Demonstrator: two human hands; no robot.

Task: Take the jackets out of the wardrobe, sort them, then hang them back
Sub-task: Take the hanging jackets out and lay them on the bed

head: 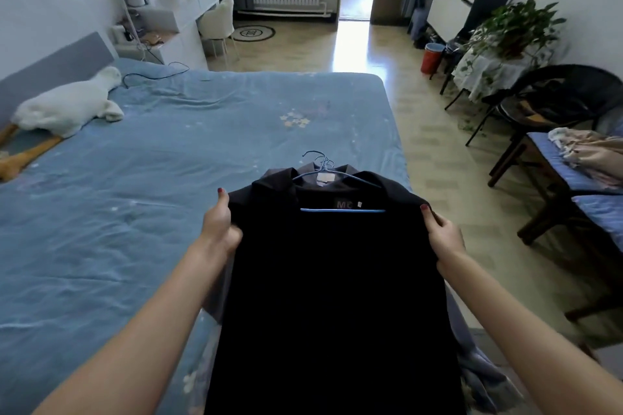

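From my head camera: I hold a black jacket (333, 280) by its shoulders over the near corner of the blue bed (168, 162), my left hand (220, 224) and right hand (443, 234) each pinching the fabric. Open bedspread lies ahead; bare floor (435, 152) runs along the bed's right edge. The jacket hangs on a blue wire hanger (342, 210), a grey garment (305, 170) behind it.

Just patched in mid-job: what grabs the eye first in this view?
A black jacket on a blue hanger fills the lower centre, gripped at its shoulders by the left hand and right hand, with another garment beneath. It is held over a blue bed, where a white plush goose lies at far left.
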